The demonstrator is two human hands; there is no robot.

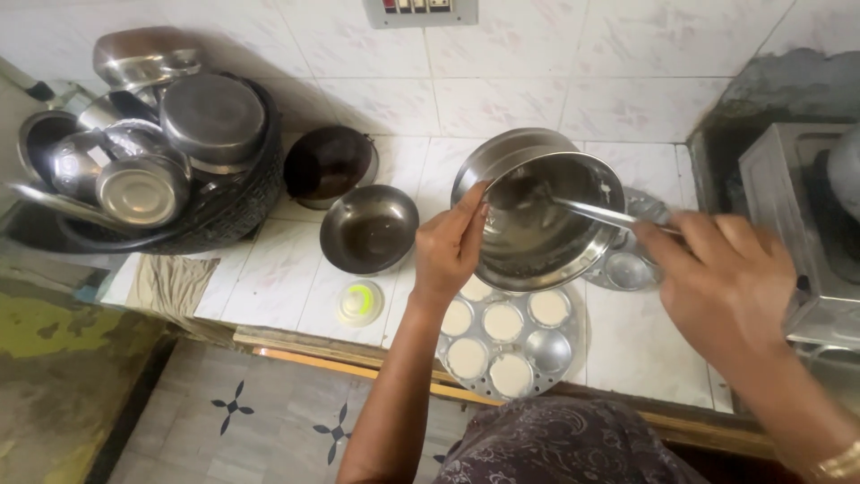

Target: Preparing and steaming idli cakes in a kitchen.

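Note:
My left hand (451,244) grips the rim of a steel pot (537,215), which is tilted toward me above a round steel mould plate (548,351). My right hand (721,278) holds a steel spoon (591,212) whose tip reaches inside the pot, where pale batter coats the wall. Several cavities of the mould plate hold white batter; one at the right is bare. A second mould plate (627,267) lies partly hidden behind the pot on the tiled counter.
A dark wok (368,228) and a darker pan (328,161) sit left of the pot. A black basket (235,211) piled with steel vessels stands at far left. A small pale lid (361,302) lies near the counter edge. A stove (793,206) stands at right.

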